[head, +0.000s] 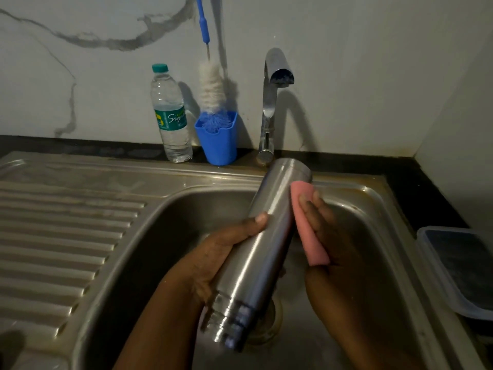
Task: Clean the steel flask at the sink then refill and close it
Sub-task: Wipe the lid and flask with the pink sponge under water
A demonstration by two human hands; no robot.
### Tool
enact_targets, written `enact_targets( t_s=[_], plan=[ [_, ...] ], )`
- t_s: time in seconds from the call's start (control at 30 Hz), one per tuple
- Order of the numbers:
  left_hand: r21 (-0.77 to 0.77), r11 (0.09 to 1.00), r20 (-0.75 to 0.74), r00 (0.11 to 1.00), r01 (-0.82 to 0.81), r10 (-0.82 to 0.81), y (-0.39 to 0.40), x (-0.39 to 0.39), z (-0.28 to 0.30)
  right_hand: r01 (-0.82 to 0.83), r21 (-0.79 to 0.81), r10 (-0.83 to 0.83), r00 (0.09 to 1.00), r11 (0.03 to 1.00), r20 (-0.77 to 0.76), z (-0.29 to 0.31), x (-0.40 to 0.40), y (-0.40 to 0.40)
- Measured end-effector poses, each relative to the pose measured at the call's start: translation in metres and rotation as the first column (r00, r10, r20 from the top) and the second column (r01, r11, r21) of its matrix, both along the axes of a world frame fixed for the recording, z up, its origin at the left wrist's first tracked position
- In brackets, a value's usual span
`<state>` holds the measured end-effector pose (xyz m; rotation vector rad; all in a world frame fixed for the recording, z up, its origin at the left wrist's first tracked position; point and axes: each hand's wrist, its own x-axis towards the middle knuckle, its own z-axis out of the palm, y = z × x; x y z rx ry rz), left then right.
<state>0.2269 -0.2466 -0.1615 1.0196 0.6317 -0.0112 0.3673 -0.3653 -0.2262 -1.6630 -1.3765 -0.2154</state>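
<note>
The steel flask [262, 236] lies tilted over the sink basin [192, 209], its base pointing up toward the tap and its threaded neck down toward me. My left hand [213, 257] grips the flask around its lower body, thumb on top. My right hand [330, 244] presses a pink sponge [306, 225] flat against the flask's right side. The flask's cap is not in view.
A steel tap [269, 102] stands behind the basin with no water running. A plastic water bottle [170, 113] and a blue cup [217, 140] holding a bottle brush [212, 86] sit on the back ledge. A ribbed drainboard [53, 236] lies left; a plastic container [458, 268] right.
</note>
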Motion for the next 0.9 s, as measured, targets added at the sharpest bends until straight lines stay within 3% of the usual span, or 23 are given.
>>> enact_targets(
  t_s=[0.17,0.4,0.53,0.7,0.77,0.9],
  plan=[
    [-0.135,0.937,0.045,0.942,-0.323,0.331,0.01,0.0,-0.004,-0.225,-0.068,0.205,0.952,0.972,-0.228,0.004,-0.036,0.011],
    [-0.252,0.841,0.098,0.851,-0.48,0.515,0.01,0.004,-0.005,-0.326,-0.037,0.312,0.928,0.945,-0.205,0.006,-0.034,0.014],
    [-0.283,0.794,0.134,0.798,-0.537,0.588,0.015,-0.001,-0.009,-0.401,0.058,0.401,0.873,0.914,-0.277,0.007,-0.043,0.014],
    [-0.281,0.802,0.158,0.798,-0.528,0.581,0.017,-0.001,-0.01,-0.435,0.007,0.43,0.886,0.9,-0.173,0.001,-0.04,0.013],
    [-0.25,0.839,0.224,0.814,-0.484,0.536,0.016,-0.001,-0.01,-0.367,-0.032,0.368,0.93,0.93,0.025,-0.002,-0.04,0.017],
    [-0.222,0.93,0.346,0.867,-0.294,0.357,0.015,-0.002,-0.01,-0.253,-0.021,0.246,0.912,0.967,0.329,-0.005,-0.035,0.02]
  ],
)
